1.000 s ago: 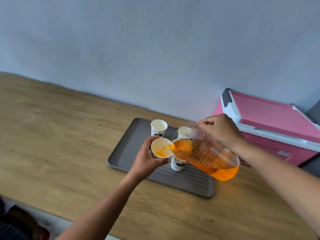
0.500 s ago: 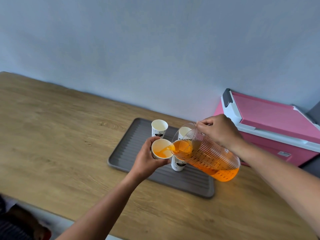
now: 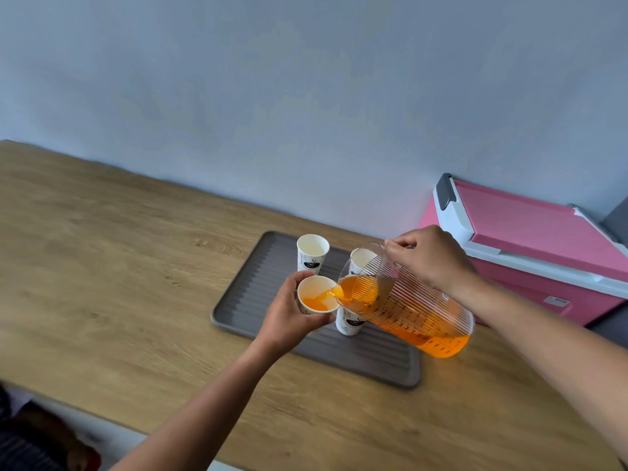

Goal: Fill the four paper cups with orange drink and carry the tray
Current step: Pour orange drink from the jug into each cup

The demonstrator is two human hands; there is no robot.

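Observation:
My left hand (image 3: 289,319) holds a white paper cup (image 3: 316,295) above the grey ribbed tray (image 3: 258,290). My right hand (image 3: 428,258) grips the handle of a clear ribbed jug (image 3: 411,309), tilted left, and orange drink streams from its spout into the held cup. The cup is partly filled. An empty cup (image 3: 312,253) stands upright at the back of the tray. Another cup (image 3: 361,260) shows behind the jug's rim. A further cup (image 3: 348,322) stands under the jug, its top hidden.
The tray lies on a wooden table (image 3: 102,266) against a pale blue wall. A pink and white cooler box (image 3: 543,246) stands to the right, close behind my right arm. The table's near edge runs along the bottom left.
The orange drink in the held cup has risen a little while the jug keeps pouring. Hands, jug and cups stay in nearly the same place.

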